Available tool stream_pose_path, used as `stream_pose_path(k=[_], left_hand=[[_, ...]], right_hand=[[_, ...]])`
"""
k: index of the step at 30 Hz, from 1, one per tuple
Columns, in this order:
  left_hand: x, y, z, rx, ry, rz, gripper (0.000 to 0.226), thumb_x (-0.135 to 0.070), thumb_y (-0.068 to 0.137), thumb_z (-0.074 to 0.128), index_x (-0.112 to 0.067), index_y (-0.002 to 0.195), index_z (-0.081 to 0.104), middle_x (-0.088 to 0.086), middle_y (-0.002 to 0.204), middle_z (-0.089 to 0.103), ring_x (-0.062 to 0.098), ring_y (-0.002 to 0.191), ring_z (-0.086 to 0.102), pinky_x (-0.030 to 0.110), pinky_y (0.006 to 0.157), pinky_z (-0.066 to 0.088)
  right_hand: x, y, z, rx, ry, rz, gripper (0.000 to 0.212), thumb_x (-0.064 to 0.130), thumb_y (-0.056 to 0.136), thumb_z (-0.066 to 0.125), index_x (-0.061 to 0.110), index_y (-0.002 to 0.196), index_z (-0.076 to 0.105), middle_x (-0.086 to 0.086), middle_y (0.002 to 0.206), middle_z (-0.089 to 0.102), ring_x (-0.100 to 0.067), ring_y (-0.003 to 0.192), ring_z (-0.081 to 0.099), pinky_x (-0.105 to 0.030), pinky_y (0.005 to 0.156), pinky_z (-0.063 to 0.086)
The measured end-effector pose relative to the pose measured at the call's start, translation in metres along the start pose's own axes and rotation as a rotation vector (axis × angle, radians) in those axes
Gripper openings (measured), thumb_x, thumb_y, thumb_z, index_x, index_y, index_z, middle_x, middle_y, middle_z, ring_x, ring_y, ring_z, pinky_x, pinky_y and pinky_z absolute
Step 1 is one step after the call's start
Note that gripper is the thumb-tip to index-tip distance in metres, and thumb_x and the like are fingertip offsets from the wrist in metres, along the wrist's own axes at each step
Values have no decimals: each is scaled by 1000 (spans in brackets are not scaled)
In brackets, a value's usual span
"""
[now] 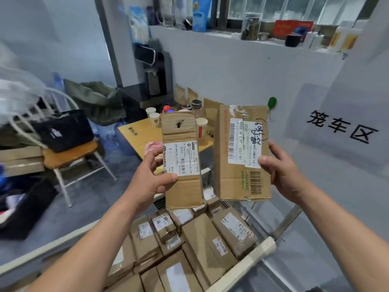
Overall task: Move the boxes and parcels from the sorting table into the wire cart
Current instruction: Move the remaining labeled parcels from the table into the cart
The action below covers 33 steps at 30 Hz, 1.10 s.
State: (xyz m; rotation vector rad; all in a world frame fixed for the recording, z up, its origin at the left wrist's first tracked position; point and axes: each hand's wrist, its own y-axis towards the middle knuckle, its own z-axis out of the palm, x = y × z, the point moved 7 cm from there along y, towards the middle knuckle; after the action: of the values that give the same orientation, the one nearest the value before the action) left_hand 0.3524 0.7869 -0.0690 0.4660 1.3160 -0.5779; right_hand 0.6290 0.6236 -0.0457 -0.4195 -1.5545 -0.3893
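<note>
Head view: left hand point(152, 178) fingers clasp a narrow box point(182, 163), right hand point(283, 171) fingers clasp a wider box point(242, 157) above the cart point(261, 248).

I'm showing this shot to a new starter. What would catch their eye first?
Two cardboard boxes held up mid-frame: a narrow box in the left hand, a wider box in the right hand. Below them, the cart is packed with labelled parcels.

The premises were a small parcel sorting depot. A white wall sign with black characters point(342, 127) marked a zone, brown cardboard parcels bearing barcoded shipping labels point(202, 245) filled a white-framed wire cart point(250, 257), and paper cups stood on an orange worktop point(136, 131).
</note>
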Motion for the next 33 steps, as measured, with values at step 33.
stream_pose_path(k=[33], left_hand=[[414, -162, -161, -634, 135, -823, 71, 3, 86, 73, -30, 142, 45, 0, 128, 61, 16, 105, 64, 28, 78, 60]], right_hand=[[-461, -3, 174, 494, -270, 784, 63, 16, 93, 72, 25, 149, 45, 1, 97, 79, -12, 82, 77, -21, 61, 57]])
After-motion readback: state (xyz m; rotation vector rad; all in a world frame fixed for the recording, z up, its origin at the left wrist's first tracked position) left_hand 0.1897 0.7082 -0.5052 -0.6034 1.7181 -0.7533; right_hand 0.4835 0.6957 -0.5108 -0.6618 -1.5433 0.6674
